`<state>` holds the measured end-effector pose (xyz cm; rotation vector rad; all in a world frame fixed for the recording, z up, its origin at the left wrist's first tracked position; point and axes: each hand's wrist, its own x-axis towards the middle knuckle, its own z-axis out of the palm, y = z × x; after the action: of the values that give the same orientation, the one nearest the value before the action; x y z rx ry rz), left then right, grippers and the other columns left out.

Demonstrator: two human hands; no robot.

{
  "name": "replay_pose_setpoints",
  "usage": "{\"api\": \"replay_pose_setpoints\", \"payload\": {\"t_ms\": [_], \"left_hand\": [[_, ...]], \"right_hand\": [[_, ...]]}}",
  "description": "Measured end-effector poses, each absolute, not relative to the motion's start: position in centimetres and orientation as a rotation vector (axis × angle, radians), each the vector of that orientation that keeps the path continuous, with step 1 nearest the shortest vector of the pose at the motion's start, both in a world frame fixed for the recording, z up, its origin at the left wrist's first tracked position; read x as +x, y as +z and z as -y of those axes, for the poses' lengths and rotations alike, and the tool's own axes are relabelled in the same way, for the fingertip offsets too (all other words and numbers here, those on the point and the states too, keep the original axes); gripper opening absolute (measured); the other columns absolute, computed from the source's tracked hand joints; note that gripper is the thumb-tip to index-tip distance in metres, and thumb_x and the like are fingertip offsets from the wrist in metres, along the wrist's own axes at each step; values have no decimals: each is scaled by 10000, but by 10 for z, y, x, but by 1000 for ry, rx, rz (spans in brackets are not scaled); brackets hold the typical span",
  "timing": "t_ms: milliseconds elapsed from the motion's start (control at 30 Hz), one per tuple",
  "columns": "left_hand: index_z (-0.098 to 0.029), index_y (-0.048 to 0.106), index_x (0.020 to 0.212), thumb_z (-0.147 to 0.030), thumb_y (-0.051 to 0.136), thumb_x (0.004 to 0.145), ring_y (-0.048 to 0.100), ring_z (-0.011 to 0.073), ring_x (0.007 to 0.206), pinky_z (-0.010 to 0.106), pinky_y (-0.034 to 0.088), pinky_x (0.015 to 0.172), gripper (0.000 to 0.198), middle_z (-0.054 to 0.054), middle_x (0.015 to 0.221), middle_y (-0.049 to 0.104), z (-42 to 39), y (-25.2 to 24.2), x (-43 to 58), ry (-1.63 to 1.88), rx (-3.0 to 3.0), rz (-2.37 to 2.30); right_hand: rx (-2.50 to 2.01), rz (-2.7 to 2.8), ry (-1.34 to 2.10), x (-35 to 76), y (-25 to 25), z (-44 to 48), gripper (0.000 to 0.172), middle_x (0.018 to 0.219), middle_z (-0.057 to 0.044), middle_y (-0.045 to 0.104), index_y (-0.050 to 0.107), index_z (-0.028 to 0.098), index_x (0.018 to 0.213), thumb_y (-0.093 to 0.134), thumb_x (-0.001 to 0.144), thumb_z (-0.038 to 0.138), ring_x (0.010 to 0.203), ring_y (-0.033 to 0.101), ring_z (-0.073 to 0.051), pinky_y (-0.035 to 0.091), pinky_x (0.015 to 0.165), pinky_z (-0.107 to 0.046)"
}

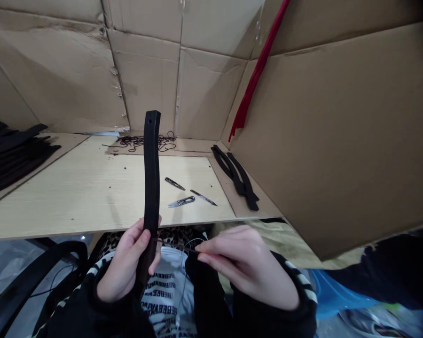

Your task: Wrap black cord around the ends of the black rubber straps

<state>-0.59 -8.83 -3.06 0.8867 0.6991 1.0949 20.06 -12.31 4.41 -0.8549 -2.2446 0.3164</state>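
Note:
A long black curved strip with a small hole near its top end stands upright before me. My left hand is closed around its lower part, thumb on the front. A thin dark cord runs taut from the strip to my right hand, whose thumb and forefinger pinch it. Beyond my hands on the table lie two thread snips, one black and one grey, and a slim pointed metal tool. Whatever the cord passes through in the strip is hidden.
Black strips are piled on the left; several more lie at the right. A tangle of dark cords rests at the back. Cardboard walls enclose the table, and a red strip hangs down the right one.

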Motion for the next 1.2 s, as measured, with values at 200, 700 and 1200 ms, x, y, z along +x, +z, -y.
{"api": "replay_pose_setpoints", "payload": {"t_ms": [200, 700, 1200], "left_hand": [[-144, 584, 905, -553, 528, 807, 481, 46, 312, 174, 301, 325, 424, 20, 770, 620, 88, -27, -3, 1032, 880, -730], [-205, 403, 709, -387, 739, 687, 304, 33, 331, 197, 220, 431, 383, -103, 450, 372, 90, -34, -7, 440, 1073, -271], [-241, 630, 692, -390, 707, 703, 493, 161, 491, 242, 327, 457, 168, 4, 568, 577, 82, 47, -50, 502, 2295, -552]], "right_hand": [[-848, 2227, 269, 203, 48, 127, 126, 539, 5, 558, 669, 83, 831, 562, 857, 143, 473, 475, -60, 374, 496, -171], [-1065, 1902, 550, 187, 21, 82, 160, 640, -30, 638, 657, 109, 697, 620, 803, 223, 502, 490, -68, 354, 469, -177], [-1146, 2265, 1215, 234, 56, 40, 297, 584, 30, 477, 612, 99, 706, 655, 765, 387, 511, 341, -51, 276, 479, -191]]}}
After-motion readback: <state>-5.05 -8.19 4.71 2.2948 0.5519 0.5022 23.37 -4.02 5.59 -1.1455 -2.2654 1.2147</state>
